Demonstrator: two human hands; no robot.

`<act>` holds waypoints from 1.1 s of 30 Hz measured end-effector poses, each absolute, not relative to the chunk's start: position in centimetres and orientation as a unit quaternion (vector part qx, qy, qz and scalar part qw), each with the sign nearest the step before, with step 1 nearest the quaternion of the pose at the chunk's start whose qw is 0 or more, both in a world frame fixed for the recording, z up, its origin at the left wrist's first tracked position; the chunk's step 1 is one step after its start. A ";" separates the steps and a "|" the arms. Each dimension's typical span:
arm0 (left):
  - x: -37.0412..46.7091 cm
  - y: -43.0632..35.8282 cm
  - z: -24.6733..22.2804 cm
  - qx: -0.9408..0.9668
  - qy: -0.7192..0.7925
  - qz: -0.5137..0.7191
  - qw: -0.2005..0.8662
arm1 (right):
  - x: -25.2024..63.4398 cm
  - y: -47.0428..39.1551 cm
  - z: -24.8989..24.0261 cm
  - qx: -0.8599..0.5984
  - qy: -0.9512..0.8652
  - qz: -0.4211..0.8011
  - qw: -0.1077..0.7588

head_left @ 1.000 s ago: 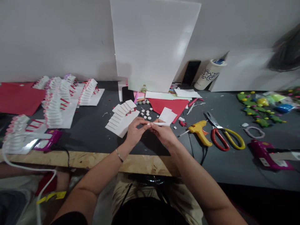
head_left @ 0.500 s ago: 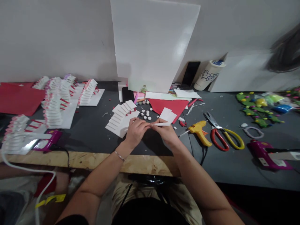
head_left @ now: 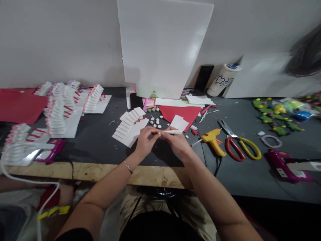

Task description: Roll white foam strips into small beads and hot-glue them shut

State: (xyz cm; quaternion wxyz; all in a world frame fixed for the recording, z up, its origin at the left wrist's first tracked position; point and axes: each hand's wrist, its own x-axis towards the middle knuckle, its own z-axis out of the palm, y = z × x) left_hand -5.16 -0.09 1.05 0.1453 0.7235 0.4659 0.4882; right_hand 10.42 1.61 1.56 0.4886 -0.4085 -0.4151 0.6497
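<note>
My left hand (head_left: 146,140) and my right hand (head_left: 178,142) meet over the dark table, fingertips pinched together. A thin strip of white paper (head_left: 173,131) is pinched at its left end between both sets of fingers, and it lies along my right hand. Just left of my hands is a white card model with stair-like steps (head_left: 128,124) and small red posts. Beyond my fingers sit several small white pieces (head_left: 155,121). A white paper piece (head_left: 178,122) rests on a red sheet (head_left: 173,112) behind my right hand.
To the right lie a yellow glue gun (head_left: 213,140), scissors with red and yellow handles (head_left: 234,144) and a purple power strip (head_left: 282,164). Finished-looking stair models (head_left: 60,113) stand at left near another purple power strip (head_left: 54,150). A cup (head_left: 222,80) and phone (head_left: 204,78) stand behind.
The fingers of my left hand have shifted, with the thumb now showing at the pinch. The white strip has turned slightly, its right end a little higher.
</note>
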 end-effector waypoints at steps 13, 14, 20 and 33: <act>-5.6 0.0 1.1 0.754 0.474 0.452 0.038 | 10.5 1.7 1.6 -0.408 -0.408 0.674 0.461; -5.5 -0.1 1.2 0.739 0.478 0.471 0.058 | 10.5 1.6 1.7 -0.395 -0.384 0.699 0.456; -4.5 -0.3 0.6 0.646 0.484 0.560 0.186 | 9.9 1.2 2.0 -0.342 -0.285 0.779 0.441; -6.2 0.6 0.9 0.783 0.475 0.402 0.025 | 10.0 1.5 1.1 -0.443 -0.427 0.607 0.503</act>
